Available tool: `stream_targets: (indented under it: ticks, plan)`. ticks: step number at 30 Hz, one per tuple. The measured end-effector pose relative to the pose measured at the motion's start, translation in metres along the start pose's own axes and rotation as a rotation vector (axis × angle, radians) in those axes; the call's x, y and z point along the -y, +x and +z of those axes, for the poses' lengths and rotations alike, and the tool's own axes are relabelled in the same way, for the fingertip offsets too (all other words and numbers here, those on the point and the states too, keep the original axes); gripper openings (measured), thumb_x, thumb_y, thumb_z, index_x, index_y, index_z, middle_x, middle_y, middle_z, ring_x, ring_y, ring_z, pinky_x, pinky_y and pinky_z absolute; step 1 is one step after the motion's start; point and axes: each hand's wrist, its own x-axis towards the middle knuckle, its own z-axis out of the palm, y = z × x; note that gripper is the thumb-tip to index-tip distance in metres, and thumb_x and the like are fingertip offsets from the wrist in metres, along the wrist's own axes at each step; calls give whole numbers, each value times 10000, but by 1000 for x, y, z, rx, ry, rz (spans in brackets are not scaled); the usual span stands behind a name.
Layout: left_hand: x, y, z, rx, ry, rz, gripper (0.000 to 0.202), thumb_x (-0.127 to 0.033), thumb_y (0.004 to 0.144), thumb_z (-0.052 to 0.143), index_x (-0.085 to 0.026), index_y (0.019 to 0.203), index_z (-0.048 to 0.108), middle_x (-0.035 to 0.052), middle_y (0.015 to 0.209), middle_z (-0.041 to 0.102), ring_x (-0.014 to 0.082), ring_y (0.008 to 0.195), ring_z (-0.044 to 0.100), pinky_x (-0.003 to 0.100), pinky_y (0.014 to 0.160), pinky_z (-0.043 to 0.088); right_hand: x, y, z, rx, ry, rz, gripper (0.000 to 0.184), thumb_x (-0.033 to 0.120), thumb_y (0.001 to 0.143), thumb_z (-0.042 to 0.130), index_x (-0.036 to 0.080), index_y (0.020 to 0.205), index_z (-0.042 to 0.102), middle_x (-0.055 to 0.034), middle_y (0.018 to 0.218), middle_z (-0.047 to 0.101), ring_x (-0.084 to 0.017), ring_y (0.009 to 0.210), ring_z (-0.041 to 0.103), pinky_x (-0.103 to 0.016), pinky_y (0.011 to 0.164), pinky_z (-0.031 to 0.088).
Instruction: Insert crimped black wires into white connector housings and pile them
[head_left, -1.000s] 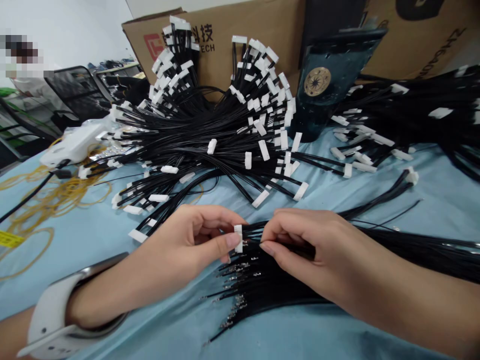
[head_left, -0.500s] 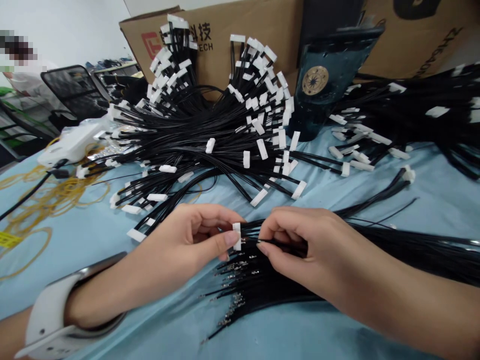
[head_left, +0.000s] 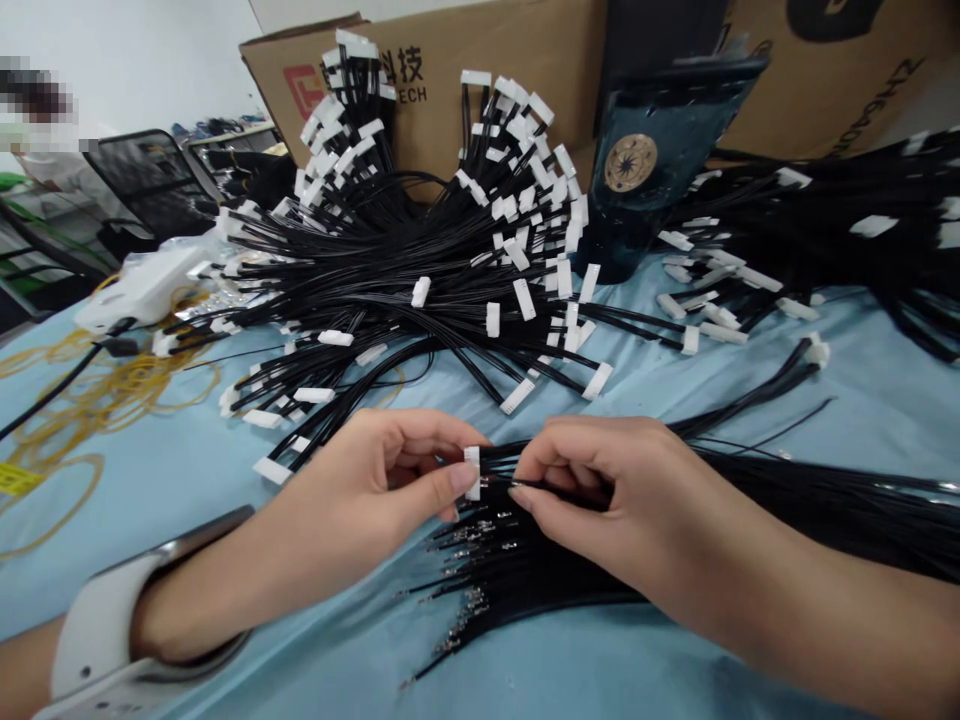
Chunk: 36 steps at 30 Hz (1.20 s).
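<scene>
Yellow rubber bands (head_left: pixel 97 400) lying far left on the table (head_left: pixel 225 560) | I am watching the left hand (head_left: pixel 375 490) pinching a white connector (head_left: pixel 472 472) just above the table | right hand (head_left: pixel 600 490) pinching a black wire (head_left: pixel 544 487), its tip meeting the connector | progress, as I am judging it: finished harnesses (head_left: pixel 420 260) piling behind, many loose crimped wires (head_left: pixel 480 560) waiting beneath

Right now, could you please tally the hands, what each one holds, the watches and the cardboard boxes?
hands, left hand and right hand: 2
connector held: 1
wire pinched: 1
watch: 1
cardboard boxes: 2
Total: 7
</scene>
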Motion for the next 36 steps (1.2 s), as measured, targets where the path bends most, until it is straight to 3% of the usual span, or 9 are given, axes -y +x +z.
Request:
stream_targets:
  ticks: [11,18,28,36]
  plan:
    - [-3,-1,4,-35,33,-8,83,-265,741,703,-187,765,714,-12,600,707,126,521,603,194,500,487,1,-1,5,-50,1,-52,222,34,783,620,194,638,568,80,532,419,-76,485,383,-205,467,306]
    - [-5,-1,2,-31,-33,4,105,-248,728,735,-190,809,766,-20,619,714,116,509,585,197,492,484,3,-4,2,-48,85,-33,201,116,848,573,209,682,636,61,558,527,-82,496,450,-206,458,337]
    - [-4,1,5,-52,-43,-3,44,-228,735,731,-201,764,752,-31,606,721,107,495,603,182,486,489,2,-5,4,-65,-33,-17,270,137,888,523,199,650,635,45,551,561,-95,494,463,-234,473,340]
    - [-7,-3,7,-85,-154,-129,134,-235,672,770,-176,792,767,-30,587,737,88,468,588,172,475,479,2,-4,3,-23,2,-61,259,105,894,529,190,672,629,43,582,580,-91,511,478,-225,486,342]
